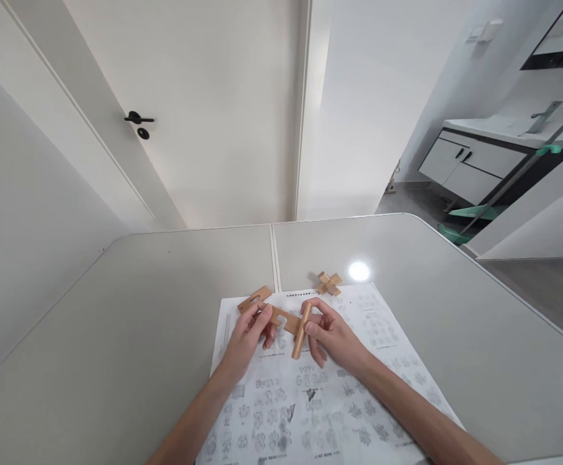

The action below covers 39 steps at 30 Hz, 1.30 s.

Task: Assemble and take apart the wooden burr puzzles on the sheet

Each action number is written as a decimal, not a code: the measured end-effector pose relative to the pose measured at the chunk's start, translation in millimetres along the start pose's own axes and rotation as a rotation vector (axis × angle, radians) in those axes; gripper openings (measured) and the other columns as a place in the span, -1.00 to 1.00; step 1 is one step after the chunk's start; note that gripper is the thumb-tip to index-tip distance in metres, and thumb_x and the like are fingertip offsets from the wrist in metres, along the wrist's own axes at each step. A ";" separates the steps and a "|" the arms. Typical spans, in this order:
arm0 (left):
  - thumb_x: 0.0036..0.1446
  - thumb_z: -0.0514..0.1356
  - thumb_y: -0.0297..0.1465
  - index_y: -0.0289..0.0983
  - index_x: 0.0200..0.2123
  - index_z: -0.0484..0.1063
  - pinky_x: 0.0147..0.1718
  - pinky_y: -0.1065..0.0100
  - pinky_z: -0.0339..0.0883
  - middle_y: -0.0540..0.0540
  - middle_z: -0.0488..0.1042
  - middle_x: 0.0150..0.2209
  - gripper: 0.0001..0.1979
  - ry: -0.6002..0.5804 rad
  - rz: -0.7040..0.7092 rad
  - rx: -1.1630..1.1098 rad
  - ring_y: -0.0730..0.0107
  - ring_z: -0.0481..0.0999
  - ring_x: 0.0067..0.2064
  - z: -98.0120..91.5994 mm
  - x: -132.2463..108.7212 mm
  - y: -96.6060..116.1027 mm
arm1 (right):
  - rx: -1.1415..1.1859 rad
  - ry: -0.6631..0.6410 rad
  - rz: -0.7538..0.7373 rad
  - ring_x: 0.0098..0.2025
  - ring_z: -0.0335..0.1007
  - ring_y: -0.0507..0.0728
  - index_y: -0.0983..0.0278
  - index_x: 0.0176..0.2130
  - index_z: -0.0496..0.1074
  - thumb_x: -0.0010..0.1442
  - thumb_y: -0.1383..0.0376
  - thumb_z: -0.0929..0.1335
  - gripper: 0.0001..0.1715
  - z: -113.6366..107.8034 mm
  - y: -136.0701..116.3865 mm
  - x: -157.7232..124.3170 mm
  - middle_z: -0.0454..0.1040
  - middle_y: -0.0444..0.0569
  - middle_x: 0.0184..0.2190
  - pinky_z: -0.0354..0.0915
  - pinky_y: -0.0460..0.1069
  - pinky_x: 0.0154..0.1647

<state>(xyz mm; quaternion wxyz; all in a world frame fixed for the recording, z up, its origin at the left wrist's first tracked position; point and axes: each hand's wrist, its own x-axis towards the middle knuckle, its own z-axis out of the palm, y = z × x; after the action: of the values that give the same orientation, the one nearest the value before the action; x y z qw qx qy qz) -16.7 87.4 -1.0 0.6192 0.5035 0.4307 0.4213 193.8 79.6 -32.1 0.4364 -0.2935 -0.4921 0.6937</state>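
Observation:
Between my hands, above the printed sheet (325,387), is a flat wooden puzzle piece (286,319) with a notch cut in its edge. My left hand (253,332) is closed on its left end, thumb and fingers pinching it. In my right hand (327,330) is a round wooden rod (301,332), held tilted near upright across the right end of the flat piece. Whether the rod and the flat piece are joined, I cannot tell. Just beyond my left hand, a second flat wooden piece (254,299) with a slot lies at the sheet's top edge.
An assembled wooden cross-shaped puzzle (329,283) sits past the sheet's top edge. The grey table (131,336) has a seam down its middle. Beyond it stand a white door (223,116) and, at right, a washbasin cabinet (475,161).

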 end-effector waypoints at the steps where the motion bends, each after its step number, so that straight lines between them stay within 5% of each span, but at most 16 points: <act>1: 0.31 0.21 -0.04 -0.24 -0.36 0.32 -0.53 0.43 0.17 0.07 0.35 -0.54 -0.61 -0.001 -0.001 0.001 0.53 0.23 -0.55 -0.1 -0.1 -0.1 | 0.005 0.011 -0.001 -0.78 0.20 -0.07 0.19 -0.06 0.26 0.33 -0.01 0.42 -0.57 -0.2 0.2 -0.3 0.40 -0.34 -0.64 0.09 -0.15 -0.69; 13: 0.28 0.24 -0.03 -0.25 -0.34 0.36 -0.55 0.42 0.14 0.08 0.33 -0.56 -0.61 0.035 -0.006 -0.045 0.52 0.22 -0.55 -1.6 1.8 -2.4 | -0.001 -0.034 0.008 -0.75 0.11 -0.06 0.20 0.02 0.27 0.36 0.00 0.41 -0.55 -1.7 -4.7 -0.3 0.38 -0.35 -0.73 0.15 -0.09 -0.52; 25: 0.28 0.25 -0.04 -0.24 -0.41 0.31 -0.57 0.42 0.12 0.09 0.31 -0.58 -0.59 0.078 0.009 -0.075 0.53 0.19 -0.56 -4.1 4.0 -4.5 | 0.044 0.051 -0.054 -0.72 0.12 -0.06 0.20 0.01 0.31 0.31 0.00 0.45 -0.54 5.2 -0.9 1.9 0.38 -0.32 -0.65 0.06 -0.10 -0.58; 34: 0.29 0.23 -0.03 -0.24 -0.40 0.32 -0.54 0.40 0.11 0.08 0.30 -0.60 -0.59 0.025 -0.011 -0.083 0.53 0.18 -0.56 -1.7 1.2 -4.1 | 0.054 -0.044 0.025 -0.79 -0.07 -0.10 0.18 -0.03 0.29 0.31 -0.05 0.43 -0.54 -2.0 -8.8 -1.6 0.29 -0.38 -0.76 -0.06 -0.12 -0.62; 39: 0.30 0.24 -0.06 -0.23 -0.42 0.29 -0.57 0.41 0.04 0.14 0.22 -0.62 -0.59 0.080 -0.011 -0.144 0.57 0.12 -0.60 -1.3 2.3 -6.6 | 0.039 -0.007 -0.010 -0.77 0.02 -0.08 0.17 -0.02 0.32 0.28 -0.05 0.46 -0.52 2.2 -0.4 0.8 0.30 -0.37 -0.69 -0.01 -0.11 -0.63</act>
<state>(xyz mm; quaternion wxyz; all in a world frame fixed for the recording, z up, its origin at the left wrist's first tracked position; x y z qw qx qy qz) -16.7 89.0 -7.9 0.6385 0.4382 0.4263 0.4675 191.8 79.5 -30.9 0.4438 -0.2799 -0.4815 0.7020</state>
